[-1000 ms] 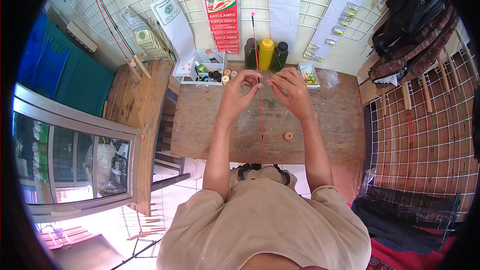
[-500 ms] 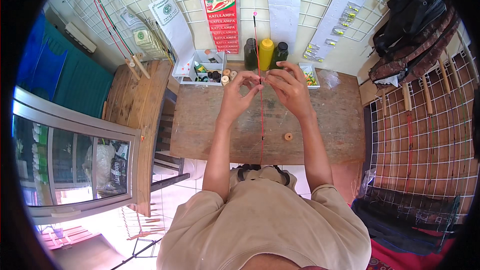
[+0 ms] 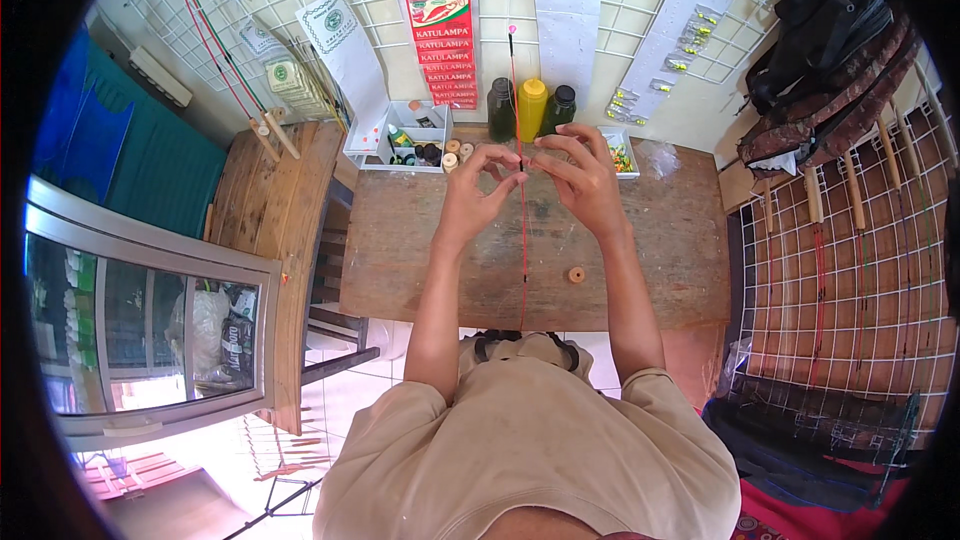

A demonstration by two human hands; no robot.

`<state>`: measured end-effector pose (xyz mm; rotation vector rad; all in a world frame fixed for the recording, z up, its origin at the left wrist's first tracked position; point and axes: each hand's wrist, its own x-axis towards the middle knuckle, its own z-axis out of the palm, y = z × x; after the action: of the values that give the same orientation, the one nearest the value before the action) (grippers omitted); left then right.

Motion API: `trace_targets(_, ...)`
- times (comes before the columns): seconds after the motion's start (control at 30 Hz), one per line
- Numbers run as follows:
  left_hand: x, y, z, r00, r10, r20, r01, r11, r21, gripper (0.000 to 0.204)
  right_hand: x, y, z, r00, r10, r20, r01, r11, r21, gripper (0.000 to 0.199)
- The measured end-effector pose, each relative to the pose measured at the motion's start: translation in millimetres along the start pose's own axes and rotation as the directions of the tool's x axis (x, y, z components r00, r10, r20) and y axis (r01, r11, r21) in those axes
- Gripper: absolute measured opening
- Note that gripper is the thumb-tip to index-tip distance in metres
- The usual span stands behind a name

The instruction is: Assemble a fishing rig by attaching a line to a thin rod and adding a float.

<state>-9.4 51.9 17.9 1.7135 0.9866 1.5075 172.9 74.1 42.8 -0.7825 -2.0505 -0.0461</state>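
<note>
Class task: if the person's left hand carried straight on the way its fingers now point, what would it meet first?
The left hand points right, toward the thin red rod just past its fingertips; the right hand lies beyond. Depth is uncertain.

Thin red rod (image 3: 522,240), yellow bottle (image 3: 532,110) between two dark ones, brown weathered wooden table (image 3: 670,250), beige shirt (image 3: 530,440).

We note bright, even daylight across the frame, strongest on the white wall (image 3: 600,100) at upper centre and the pale floor (image 3: 330,410) at lower left. Shadows are soft and short. Reflections glaze the glass cabinet (image 3: 150,340) at left. Focus is sharp centrally; fisheye distortion bends edges outward, and a black vignette rings the frame.
</note>
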Motion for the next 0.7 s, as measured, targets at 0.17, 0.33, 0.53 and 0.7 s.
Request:
trace_targets(0.17, 0.7, 1.1, -1.7, 0.999, 0.029, -0.016, -0.028, 0.997, 0.075, 0.023, 2.8, -2.1, -1.0, 1.000, -0.019, 0.013, 0.020, 1.000, -0.017, 0.032)
trace_targets(0.33, 1.3, 5.5, -5.0, 1.000, 0.027, 0.002, -0.027, 0.979, 0.204, 0.020, 1.7, -0.8, 2.3, 1.000, 0.013, 0.016, -0.013, 1.000, 0.002, 0.030)
trace_targets(0.53, -1.9, -2.2, -3.9, 0.996, -0.084, -0.001, 0.084, 0.996, 0.008, 0.019, -2.0, 4.4, 6.5, 0.998, 0.019, 0.057, -0.025, 0.993, 0.115, 0.027)
trace_targets(0.7, -1.6, -8.4, -3.4, 0.994, -0.106, 0.018, 0.107, 0.992, -0.067, 0.022, -2.8, 2.2, 7.9, 0.998, 0.048, 0.047, -0.058, 0.973, 0.224, 0.026)
